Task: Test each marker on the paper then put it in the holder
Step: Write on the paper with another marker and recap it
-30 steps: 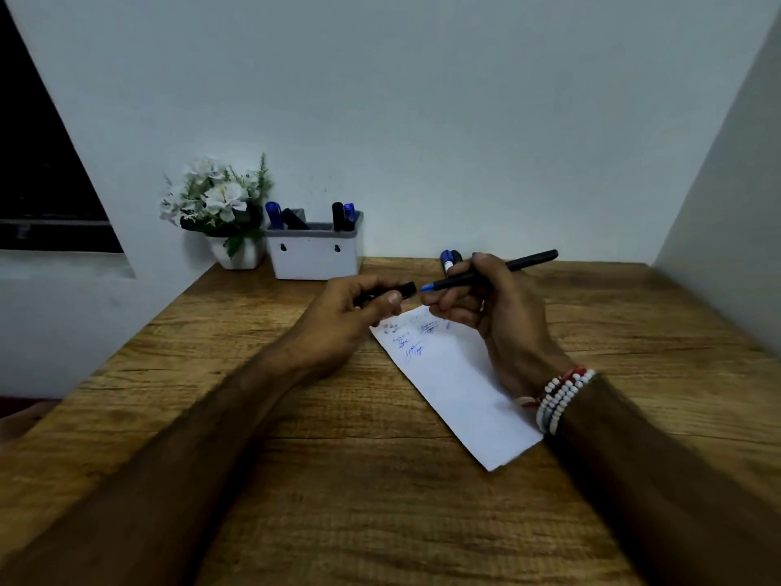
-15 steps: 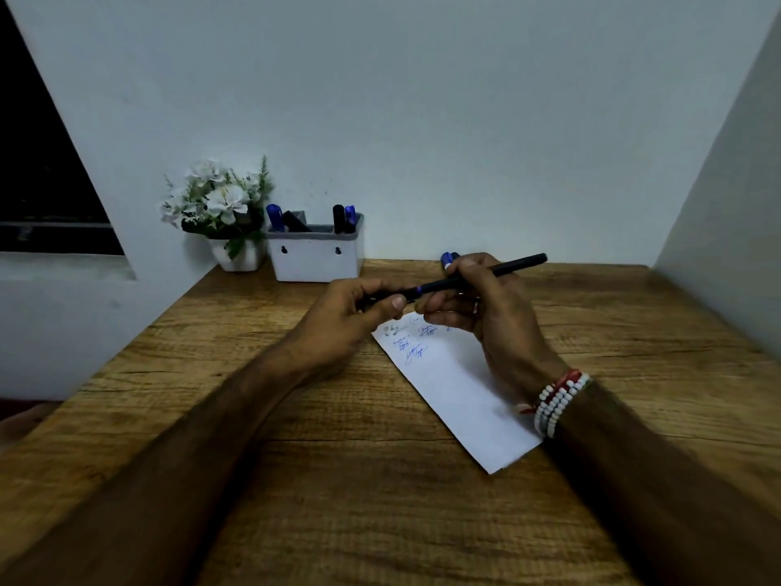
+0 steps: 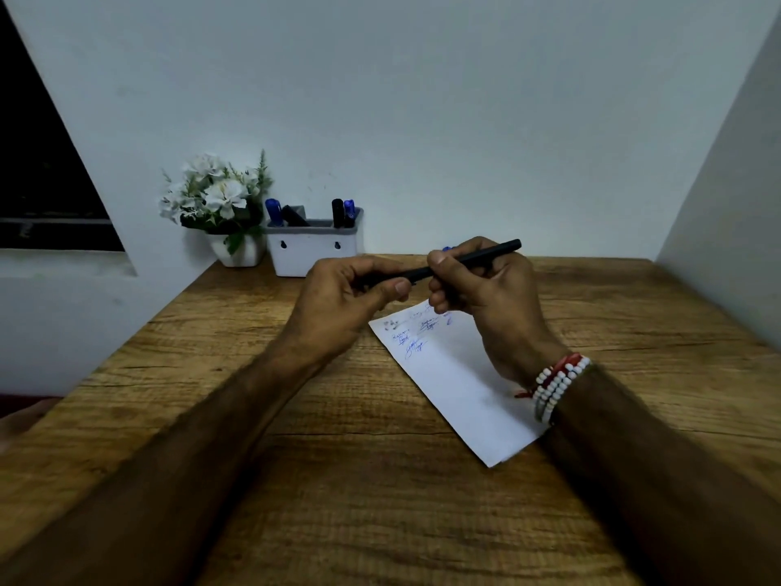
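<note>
Cap and black marker, apart a second ago with the blue tip bare, now join above the paper, left hand pinching the cap end and right hand gripping the barrel, so it seems tested and due for the holder.

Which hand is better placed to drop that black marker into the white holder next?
Probably left: the left hand grips one end of the marker and sits just in front of the holder; the right hand is farther off.
</note>
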